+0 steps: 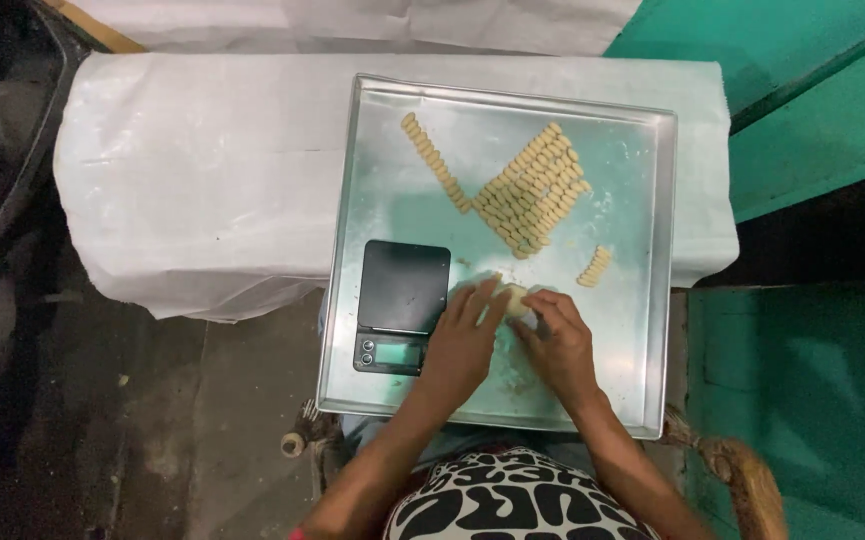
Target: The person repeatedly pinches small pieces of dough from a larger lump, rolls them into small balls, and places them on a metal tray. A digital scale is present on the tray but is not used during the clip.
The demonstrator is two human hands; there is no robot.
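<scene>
— Your hands?
— Your left hand (462,345) and right hand (557,345) are both cupped around a dough lump (516,298) on the metal tray (642,400) (just beside the black scale (402,305)).
— Other items?
— Shaped dough pieces (532,190) in rows beyond.

1. A black digital scale (400,305) sits at the tray's near-left corner.
2. A diagonal single row of dough pieces (435,160) lies beside a diamond-shaped block of dough pieces (534,190).
3. A short row of dough pieces (594,267) lies apart, to the right.
4. White sheeting (192,170) covers the bench.
5. A green wall (812,90) stands to the right.
</scene>
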